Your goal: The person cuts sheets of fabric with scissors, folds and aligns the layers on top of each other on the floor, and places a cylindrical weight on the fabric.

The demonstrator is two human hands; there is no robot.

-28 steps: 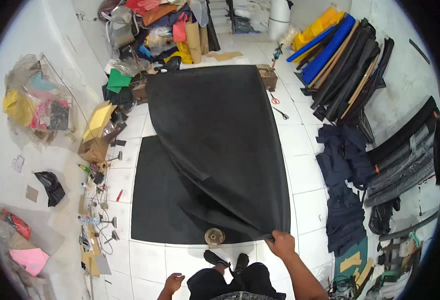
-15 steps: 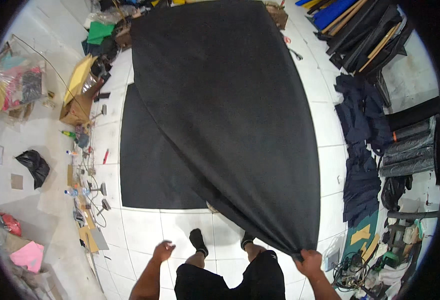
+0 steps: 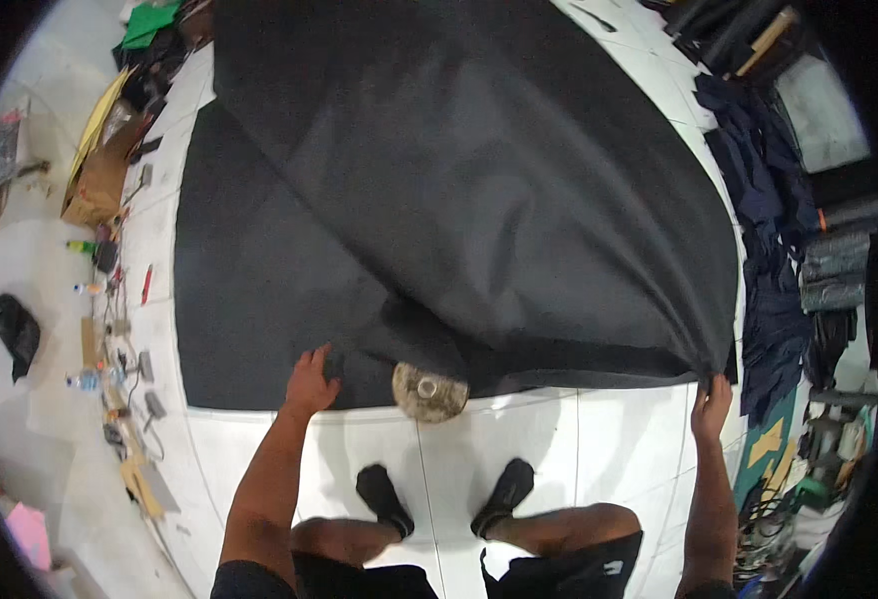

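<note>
A large black fabric sheet is spread over the white tiled floor, its upper layer lifted and folded across a lower black layer. My right hand pinches the lifted layer's near right corner. My left hand rests flat on the near edge of the lower layer. A round brownish roll end lies at the fabric's near edge between my hands, just ahead of my two feet in black socks.
Cardboard boxes, small bottles and tools line the floor at the left. A black bag lies further left. Dark blue fabric pieces and rolled material are piled at the right.
I have bent lower over the fabric. My left hand has come down onto the lower layer's near edge. My right hand still grips the corner, now pulled further right.
</note>
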